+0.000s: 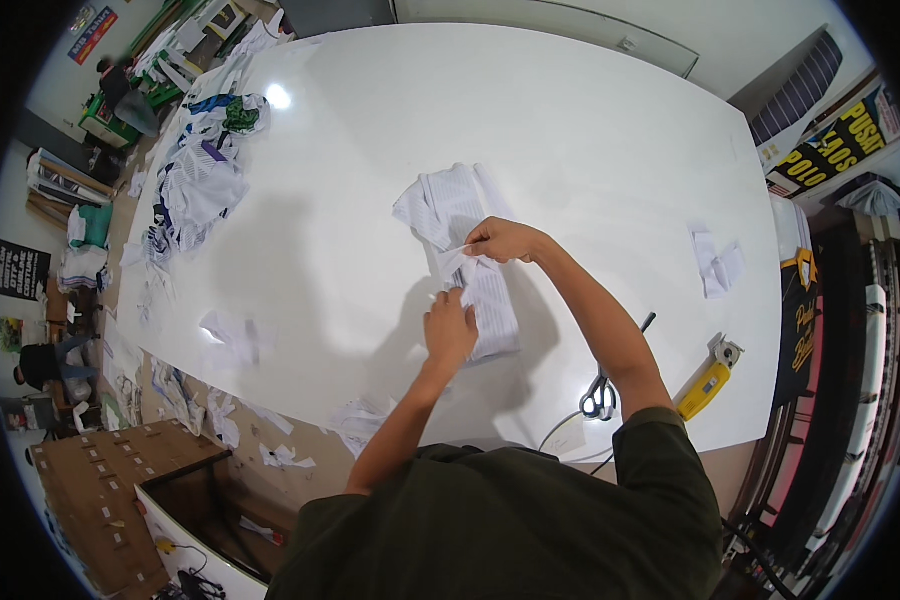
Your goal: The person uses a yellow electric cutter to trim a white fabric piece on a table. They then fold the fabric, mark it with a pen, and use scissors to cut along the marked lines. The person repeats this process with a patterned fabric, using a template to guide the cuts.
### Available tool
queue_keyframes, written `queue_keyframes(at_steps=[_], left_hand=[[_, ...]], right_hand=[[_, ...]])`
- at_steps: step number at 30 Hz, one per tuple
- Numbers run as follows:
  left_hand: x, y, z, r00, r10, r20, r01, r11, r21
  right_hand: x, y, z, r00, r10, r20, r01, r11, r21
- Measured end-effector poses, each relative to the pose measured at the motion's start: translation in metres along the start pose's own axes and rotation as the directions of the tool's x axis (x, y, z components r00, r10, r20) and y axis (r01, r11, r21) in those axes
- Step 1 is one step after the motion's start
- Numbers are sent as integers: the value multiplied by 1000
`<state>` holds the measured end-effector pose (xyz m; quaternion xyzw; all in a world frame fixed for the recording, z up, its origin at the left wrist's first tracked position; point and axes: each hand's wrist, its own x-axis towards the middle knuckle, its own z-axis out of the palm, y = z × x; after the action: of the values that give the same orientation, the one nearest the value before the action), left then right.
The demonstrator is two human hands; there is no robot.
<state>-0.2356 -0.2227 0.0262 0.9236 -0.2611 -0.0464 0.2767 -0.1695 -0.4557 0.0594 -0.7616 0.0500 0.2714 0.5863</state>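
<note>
A folded bundle of white, finely striped sheets, perhaps fabric or paper [485, 315], lies mid-table with loose flaps at its upper end. My right hand [495, 240] pinches a white flap over its middle. Just below, my left hand [448, 330] rests on the bundle's left side, fingers slightly bent and apart; some fingertips are hard to see. Near my right forearm lie dark-handled scissors [598, 400] and a yellow hand-held cutter [703, 388] with a metal head.
The white table [350, 120] carries a crumpled pile [195, 180] at left and white scraps [715, 260] at right. Two people [120, 90] [45, 365] are off to the left. Cardboard [100, 490] stands lower left; rolls [870, 350] line the right.
</note>
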Motion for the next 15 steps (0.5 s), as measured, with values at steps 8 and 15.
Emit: queue_keyframes(at_steps=[8, 15], left_hand=[[4, 16, 45, 990, 32, 137, 11, 953, -302], [44, 19, -14, 971, -236, 33, 195, 711, -676]], right_hand=[[2, -10, 7, 998, 31, -46, -27, 996, 90], [-3, 4, 4, 996, 47, -76, -30, 977, 213]])
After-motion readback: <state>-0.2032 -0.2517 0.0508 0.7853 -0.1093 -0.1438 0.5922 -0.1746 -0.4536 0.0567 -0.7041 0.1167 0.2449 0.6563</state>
